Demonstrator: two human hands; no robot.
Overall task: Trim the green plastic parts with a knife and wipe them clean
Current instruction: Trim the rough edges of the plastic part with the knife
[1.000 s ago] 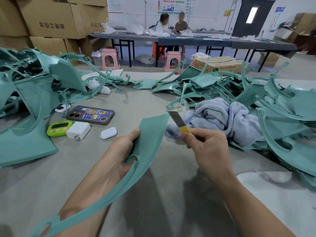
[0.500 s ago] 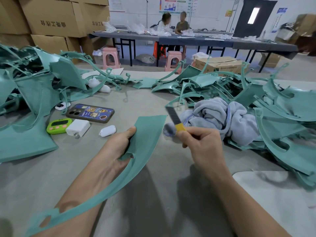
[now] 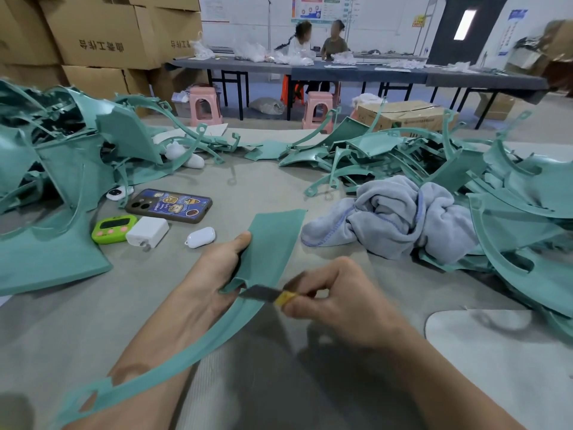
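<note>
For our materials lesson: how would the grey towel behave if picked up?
The towel lies bunched in soft folds, so it would probably droop limply. Its fluffy nap suggests light weight and little slipping.

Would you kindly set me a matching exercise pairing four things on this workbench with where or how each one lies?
Things:
1. knife
2. towel
3. timer
4. phone

States:
A. lime green, beside the white charger
B. crumpled, against the pile on the right
C. lying back up, blue case showing
D. held in the right hand, blade at the notch of the part

Pairs: 1-D; 2-B; 3-A; 4-C
</note>
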